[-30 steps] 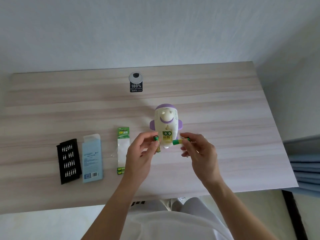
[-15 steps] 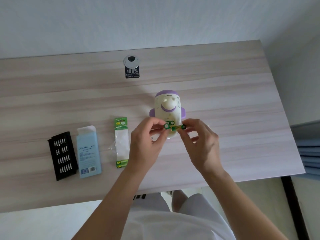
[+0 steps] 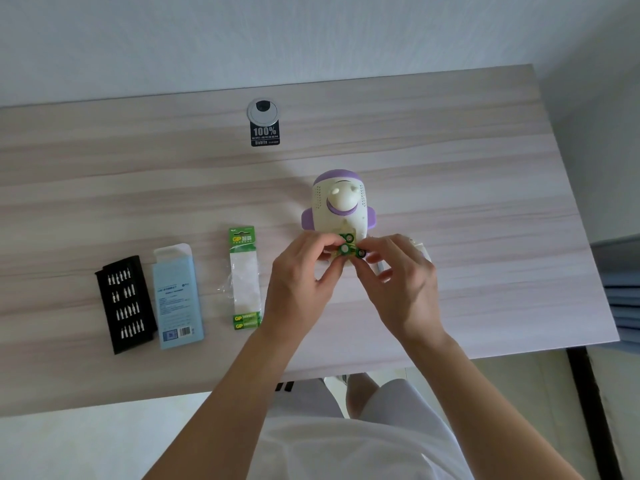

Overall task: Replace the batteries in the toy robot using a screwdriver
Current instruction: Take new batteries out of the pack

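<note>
The cream and purple toy robot [image 3: 341, 206] lies on the wooden table [image 3: 467, 202], its near end toward me. My left hand [image 3: 299, 282] and my right hand [image 3: 398, 282] meet just in front of that end, each pinching green batteries [image 3: 348, 250] at the fingertips. The batteries touch one another between the two hands. A green battery pack [image 3: 244, 275] with two batteries left at its near end lies to the left of my left hand. No screwdriver handle is visible.
A black tray of screwdriver bits [image 3: 124, 303] and a light blue box [image 3: 177, 296] lie at the left. A cable grommet with a black label [image 3: 263, 123] sits at the back. The table's right edge borders a blue fabric item [image 3: 620, 292].
My hands came together from apart, bringing the batteries side by side in front of the toy. The camera view shifted slightly.
</note>
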### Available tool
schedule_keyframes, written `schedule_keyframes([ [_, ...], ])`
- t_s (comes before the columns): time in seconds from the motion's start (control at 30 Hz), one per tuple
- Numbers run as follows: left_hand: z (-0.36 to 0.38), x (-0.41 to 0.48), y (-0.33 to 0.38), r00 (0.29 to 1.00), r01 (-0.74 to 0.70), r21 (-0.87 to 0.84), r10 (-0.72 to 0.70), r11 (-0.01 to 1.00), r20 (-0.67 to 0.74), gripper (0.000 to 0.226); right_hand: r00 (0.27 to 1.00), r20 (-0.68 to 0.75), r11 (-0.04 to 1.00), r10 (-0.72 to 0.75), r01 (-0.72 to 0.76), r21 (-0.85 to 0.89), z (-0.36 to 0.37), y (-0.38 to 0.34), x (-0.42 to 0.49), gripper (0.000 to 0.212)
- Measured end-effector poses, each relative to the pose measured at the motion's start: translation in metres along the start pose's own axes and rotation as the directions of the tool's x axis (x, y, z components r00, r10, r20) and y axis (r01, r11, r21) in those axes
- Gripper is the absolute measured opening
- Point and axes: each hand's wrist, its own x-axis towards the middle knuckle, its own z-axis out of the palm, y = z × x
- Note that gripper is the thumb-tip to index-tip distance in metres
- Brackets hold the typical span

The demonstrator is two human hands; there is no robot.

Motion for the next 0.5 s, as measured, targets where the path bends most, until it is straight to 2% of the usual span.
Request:
schedule_keyframes([
  [0.13,-0.0003,0.0000,-0.0026,0.996,-0.087,0.049,0.087,0.995,0.003,0.017,1.000,-0.001,1.000,-0.006,0.006,0.009,0.0017,0.0013,0.0018,0.011],
  [0.5,-0.0002,-0.0023,-0.0008,0.993,-0.101,0.055,0.104,0.993,-0.061,0.012,0.999,-0.040,0.998,-0.034,0.035,0.047,0.0049,0.0066,0.0025,0.015],
])
